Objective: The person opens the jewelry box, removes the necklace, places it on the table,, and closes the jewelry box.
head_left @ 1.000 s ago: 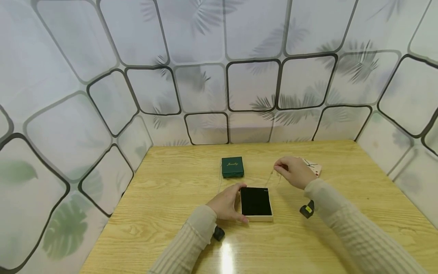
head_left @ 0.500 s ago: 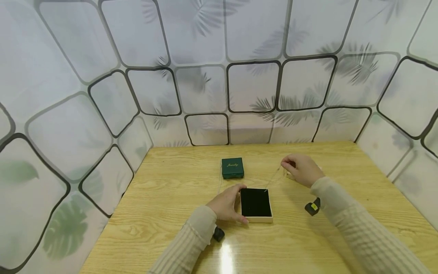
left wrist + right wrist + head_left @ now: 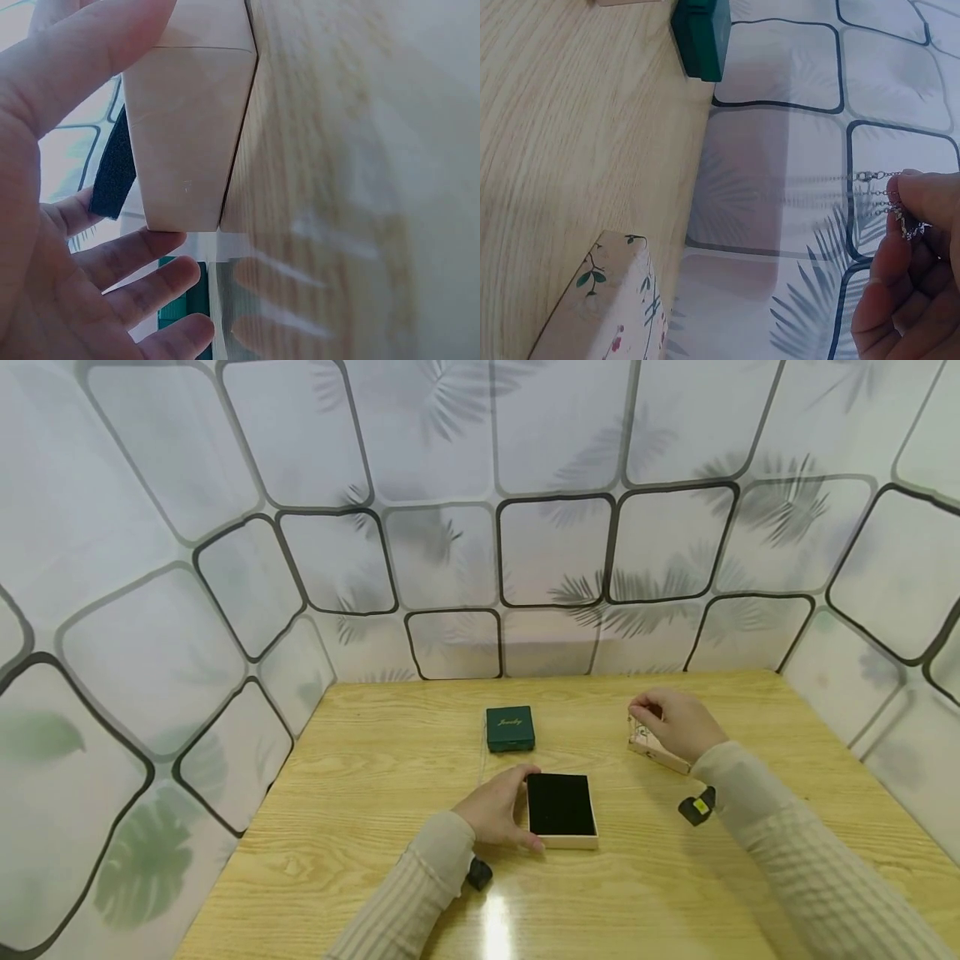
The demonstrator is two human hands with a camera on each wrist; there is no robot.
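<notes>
My left hand (image 3: pixel 495 806) grips the side of a shallow, pale pink cardboard box (image 3: pixel 567 842), thumb at the near corner and fingers at the far one. A black foam pad (image 3: pixel 559 804) fills its top; in the left wrist view the pad's edge (image 3: pixel 114 169) sticks up beyond the box wall (image 3: pixel 187 135). Farther right, my right hand (image 3: pixel 678 725) pinches a fine silver chain (image 3: pixel 883 175) between thumb and forefinger. Its strands are raised off the table and blurred. Just below that hand is a floral-printed pale box part (image 3: pixel 660 755), partly hidden by the hand.
A small dark green box (image 3: pixel 511 727) with gold lettering stands behind the pink box. Something clear, like plastic film (image 3: pixel 247 307), lies beside it. The wooden table (image 3: pixel 360 752) ends at a patterned curtain (image 3: pixel 555 552) at the back and sides.
My right hand has moved right and slightly away, drawing the chain off the black pad and over to the floral box part. The left hand has stayed on the box.
</notes>
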